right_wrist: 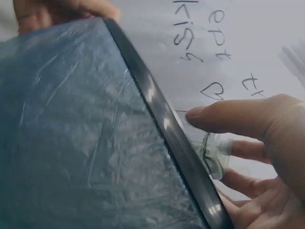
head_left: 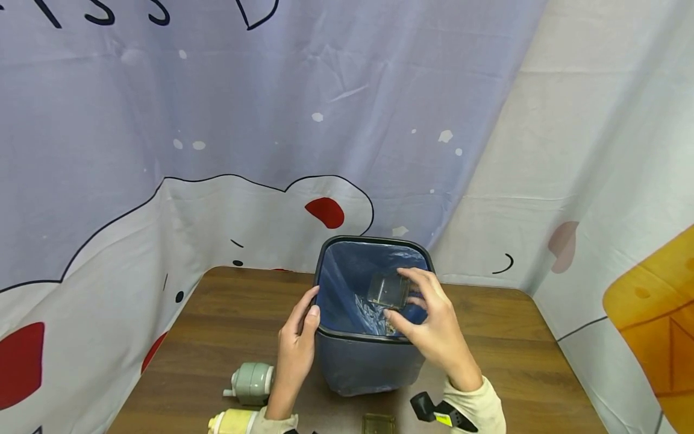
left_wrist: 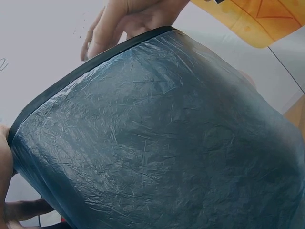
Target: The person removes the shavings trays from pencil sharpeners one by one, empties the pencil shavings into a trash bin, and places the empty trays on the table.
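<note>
A trash bin (head_left: 368, 361) lined with a bluish plastic bag stands upright on the table, its dark rim (left_wrist: 90, 64) facing up. My left hand (head_left: 297, 343) rests against the bin's left side at the rim, thumb and fingers fairly straight. Over the bin's mouth is my right hand (head_left: 434, 322), its thumb and fingers spread apart. A small clear plastic box (head_left: 387, 290) lies just beyond those fingertips, inside the rim. In the right wrist view the thumb stands clear of the box (right_wrist: 212, 157), which the rim partly hides. Crumpled clear plastic (head_left: 373, 314) shows inside the bin.
Left of the bin, a green bottle-like container (head_left: 252, 383) lies on the wooden table (head_left: 515, 355), with a yellow one (head_left: 233, 421) nearer. At the front edge sits another small transparent box (head_left: 378, 424). A printed curtain (head_left: 244, 120) hangs behind the table.
</note>
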### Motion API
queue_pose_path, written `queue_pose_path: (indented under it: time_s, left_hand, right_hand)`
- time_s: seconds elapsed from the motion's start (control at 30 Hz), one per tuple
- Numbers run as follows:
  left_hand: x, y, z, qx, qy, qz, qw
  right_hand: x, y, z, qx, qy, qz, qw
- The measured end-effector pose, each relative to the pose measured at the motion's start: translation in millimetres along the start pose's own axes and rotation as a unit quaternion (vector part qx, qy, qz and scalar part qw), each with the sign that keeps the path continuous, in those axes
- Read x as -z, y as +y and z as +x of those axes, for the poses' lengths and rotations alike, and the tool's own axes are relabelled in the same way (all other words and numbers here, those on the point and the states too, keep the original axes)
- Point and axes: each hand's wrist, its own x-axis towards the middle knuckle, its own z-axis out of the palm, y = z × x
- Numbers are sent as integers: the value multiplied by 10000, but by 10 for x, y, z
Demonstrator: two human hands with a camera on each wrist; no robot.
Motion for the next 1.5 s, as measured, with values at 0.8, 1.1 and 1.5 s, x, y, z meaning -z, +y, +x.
queue_pose_path:
  time_s: [0.8, 1.1, 1.5]
  left_hand:
    - [-4, 5, 4, -3, -33, 7, 10000]
    - [1, -3, 2, 12, -38, -46, 10000]
    - [7, -8, 6, 12, -64, -64, 10000]
  right_hand:
    - [156, -17, -40, -1609, -254, 3813, 9100]
    - [165, -28, -39, -1677, -240, 3988, 9013]
    - [153, -27, -56, -1628, -273, 3810, 9097]
